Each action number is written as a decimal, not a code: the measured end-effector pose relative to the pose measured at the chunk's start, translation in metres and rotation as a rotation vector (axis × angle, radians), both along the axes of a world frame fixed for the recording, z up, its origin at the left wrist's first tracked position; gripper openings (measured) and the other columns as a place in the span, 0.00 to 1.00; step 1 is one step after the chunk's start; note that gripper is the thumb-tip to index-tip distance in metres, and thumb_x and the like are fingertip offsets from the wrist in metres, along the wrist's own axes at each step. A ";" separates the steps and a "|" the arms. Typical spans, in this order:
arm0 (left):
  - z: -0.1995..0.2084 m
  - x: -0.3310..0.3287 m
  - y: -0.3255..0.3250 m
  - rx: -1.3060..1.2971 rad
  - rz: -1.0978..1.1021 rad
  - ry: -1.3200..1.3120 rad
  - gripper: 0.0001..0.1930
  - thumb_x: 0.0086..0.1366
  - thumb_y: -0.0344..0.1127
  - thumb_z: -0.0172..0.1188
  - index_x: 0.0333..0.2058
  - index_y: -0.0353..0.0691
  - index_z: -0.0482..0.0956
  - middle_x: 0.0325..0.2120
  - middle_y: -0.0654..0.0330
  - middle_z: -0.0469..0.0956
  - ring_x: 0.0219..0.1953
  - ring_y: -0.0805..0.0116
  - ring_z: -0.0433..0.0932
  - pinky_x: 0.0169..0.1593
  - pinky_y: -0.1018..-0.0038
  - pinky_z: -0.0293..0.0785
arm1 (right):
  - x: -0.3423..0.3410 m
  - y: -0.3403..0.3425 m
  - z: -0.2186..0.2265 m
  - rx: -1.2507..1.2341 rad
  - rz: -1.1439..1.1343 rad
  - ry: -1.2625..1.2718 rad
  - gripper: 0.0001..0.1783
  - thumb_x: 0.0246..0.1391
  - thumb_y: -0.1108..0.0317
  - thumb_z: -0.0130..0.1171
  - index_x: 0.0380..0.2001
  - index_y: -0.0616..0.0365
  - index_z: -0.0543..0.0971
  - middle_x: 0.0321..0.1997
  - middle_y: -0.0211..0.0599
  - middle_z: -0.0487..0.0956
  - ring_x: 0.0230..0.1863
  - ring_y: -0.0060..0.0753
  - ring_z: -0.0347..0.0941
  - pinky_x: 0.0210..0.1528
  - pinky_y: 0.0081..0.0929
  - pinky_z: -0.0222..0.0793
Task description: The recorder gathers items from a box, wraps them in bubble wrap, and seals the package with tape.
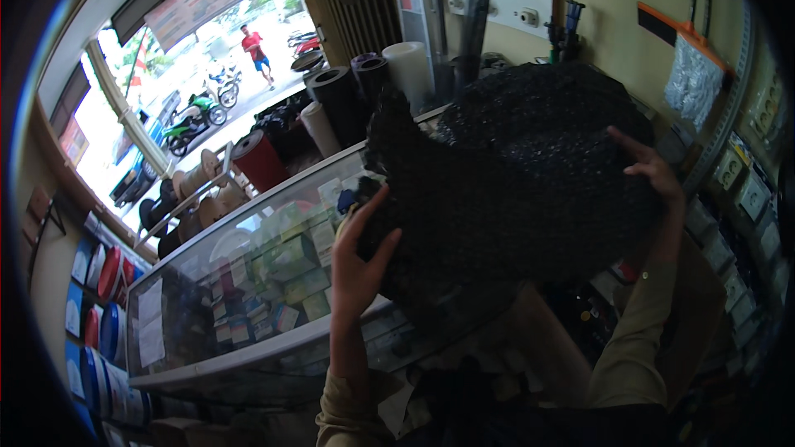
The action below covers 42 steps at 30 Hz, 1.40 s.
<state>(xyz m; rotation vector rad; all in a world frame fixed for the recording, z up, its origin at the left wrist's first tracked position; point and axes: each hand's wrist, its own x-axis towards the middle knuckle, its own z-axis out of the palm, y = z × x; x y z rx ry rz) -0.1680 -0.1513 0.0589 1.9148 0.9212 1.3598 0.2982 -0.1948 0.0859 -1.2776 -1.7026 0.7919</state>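
Observation:
A large black bundle (530, 174) fills the middle of the head view. Its surface is rough and speckled with small glints, like folded sheeting, but I cannot tell its exact kind. It is held up over the near side of a glass counter, and a narrow flap rises at its left. My left hand (360, 261) grips the bundle's left edge, thumb and fingers spaced around it. On the right edge, my right hand (654, 170) holds the other side with its index finger stretched over the surface. The fingers behind the bundle are hidden.
The glass counter (157, 372) holds small boxes. Rolls stand behind it, among them a white roll (406, 66) and a red roll (258, 157). Paint buckets (103, 381) line the lower left. A broom (696, 74) hangs on the right wall. Outside, a person (255, 54) walks near motorbikes.

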 end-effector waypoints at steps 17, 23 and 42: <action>0.016 -0.346 -0.059 -0.177 0.543 0.032 0.31 0.56 0.25 0.60 0.60 0.37 0.63 0.54 0.52 0.69 0.53 0.69 0.70 0.57 0.75 0.63 | -0.322 0.052 0.024 0.128 0.401 -0.120 0.34 0.45 0.78 0.51 0.60 0.55 0.65 0.65 0.34 0.63 0.69 0.38 0.51 0.69 0.36 0.43; -0.021 -0.471 -0.057 -0.305 0.613 0.174 0.31 0.56 0.29 0.62 0.59 0.35 0.64 0.54 0.51 0.70 0.54 0.67 0.70 0.58 0.74 0.63 | -0.454 0.087 -0.016 0.148 0.395 -0.149 0.31 0.48 0.81 0.49 0.58 0.46 0.69 0.62 0.52 0.64 0.67 0.47 0.54 0.67 0.36 0.50; -0.049 -0.457 -0.005 -0.125 0.472 0.732 0.30 0.58 0.51 0.59 0.57 0.46 0.68 0.59 0.51 0.62 0.62 0.51 0.59 0.62 0.60 0.56 | -0.617 0.068 -0.081 0.175 0.192 -0.596 0.28 0.54 0.48 0.54 0.59 0.39 0.67 0.66 0.49 0.57 0.66 0.51 0.53 0.66 0.41 0.51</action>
